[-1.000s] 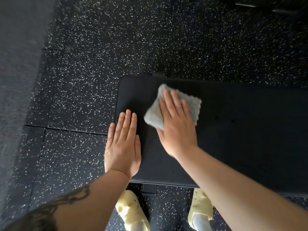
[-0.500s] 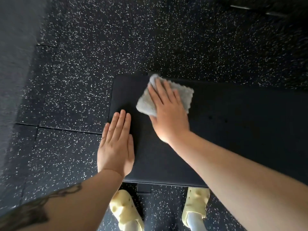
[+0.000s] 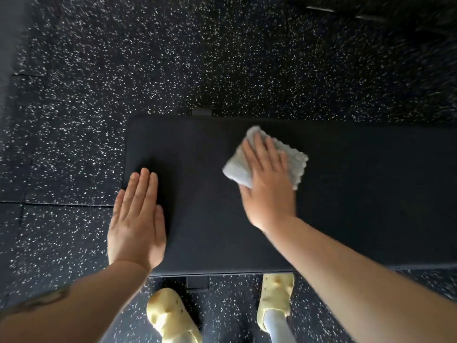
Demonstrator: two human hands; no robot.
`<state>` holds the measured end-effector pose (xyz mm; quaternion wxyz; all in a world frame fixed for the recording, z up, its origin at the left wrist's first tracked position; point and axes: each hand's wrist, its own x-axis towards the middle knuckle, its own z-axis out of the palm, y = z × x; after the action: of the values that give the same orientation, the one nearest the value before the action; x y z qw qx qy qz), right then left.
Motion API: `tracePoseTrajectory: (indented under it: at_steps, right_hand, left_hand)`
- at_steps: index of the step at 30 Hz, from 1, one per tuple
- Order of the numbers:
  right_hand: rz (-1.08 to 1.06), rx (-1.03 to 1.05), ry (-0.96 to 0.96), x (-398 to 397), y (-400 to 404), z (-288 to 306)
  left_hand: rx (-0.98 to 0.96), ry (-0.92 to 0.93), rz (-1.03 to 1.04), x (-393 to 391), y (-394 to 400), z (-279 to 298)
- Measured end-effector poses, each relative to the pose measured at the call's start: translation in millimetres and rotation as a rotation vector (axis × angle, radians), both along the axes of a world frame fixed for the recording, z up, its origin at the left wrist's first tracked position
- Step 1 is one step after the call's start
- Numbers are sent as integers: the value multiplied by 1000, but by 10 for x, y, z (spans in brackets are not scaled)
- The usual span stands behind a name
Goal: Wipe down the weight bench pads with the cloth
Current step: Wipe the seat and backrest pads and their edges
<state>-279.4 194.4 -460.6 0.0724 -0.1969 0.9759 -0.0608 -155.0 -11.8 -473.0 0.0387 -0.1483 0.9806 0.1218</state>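
Observation:
A black weight bench pad point(image 3: 358, 194) runs from the middle of the view off to the right. A folded grey cloth point(image 3: 237, 167) lies on it, and my right hand point(image 3: 268, 184) presses flat on the cloth with straight fingers, covering most of its middle. My left hand point(image 3: 136, 219) rests flat with fingers together on the pad's left end, near its front corner, apart from the cloth.
Black rubber floor tiles with white speckles point(image 3: 173, 58) surround the bench. My two feet in pale yellow clogs point(image 3: 170, 315) stand on the floor at the pad's front edge. A dark bench frame part point(image 3: 201, 111) juts out behind the pad.
My right hand has slid the cloth to the right along the pad, away from the left end. My left hand stays flat on the left end.

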Motion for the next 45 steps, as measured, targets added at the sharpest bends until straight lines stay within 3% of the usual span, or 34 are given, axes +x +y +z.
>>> tracePoseTrajectory:
  at_steps: [2, 5, 9, 11, 15, 19, 23, 26, 28, 31, 33, 34, 35, 38, 41, 43, 45]
  right_hand:
    - [-92, -46, -12, 14, -425, -27]
    - [165, -101, -69, 433, -636, -10]
    - [487, -108, -158, 899, 117, 70]
    - [558, -94, -137, 713, 531, 22]
    - [193, 18, 7, -175, 788, -24]
    - [-286, -57, -30, -27, 117, -6]
    - [92, -73, -119, 925, 307, 89]
    - [334, -40, -150, 765, 830, 128]
    - [231, 3, -94, 369, 964, 98]
    - [-141, 14, -57, -273, 732, 94]
    - [-409, -60, -92, -346, 391, 76]
    - [-442, -67, -99, -239, 246, 56]
    - [-378, -71, -74, -28, 143, 31]
    - [105, -85, -123, 748, 307, 79]
    - [368, -121, -135, 742, 949, 33]
    - [163, -106, -85, 392, 1257, -44]
    - [-199, -65, -35, -75, 1239, -19]
  left_hand:
    - [-17, -17, -7, -10, 23, 16]
    - [-26, -26, -13, -18, 34, 31]
    - [-30, -22, 2, -26, 53, 58]
    - [-19, -28, 17, -43, 85, 84]
    - [26, -22, -22, -157, 334, 82]
    - [64, 13, 259, -337, 722, 36]
    - [27, -2, 329, -376, 858, 5]
    - [17, -10, 332, -379, 859, 5]
    - [7, -9, 332, -384, 880, 9]
    - [0, -6, 333, -388, 895, 16]
    - [-8, -6, 333, -383, 896, 20]
    - [-11, -7, 332, -383, 898, 20]
    - [-12, -4, 330, -384, 902, 19]
    - [-23, -2, 335, -392, 902, 14]
    - [-30, 10, 334, -389, 896, 15]
    - [-32, 15, 332, -392, 904, 23]
    - [-41, 17, 329, -399, 909, 20]
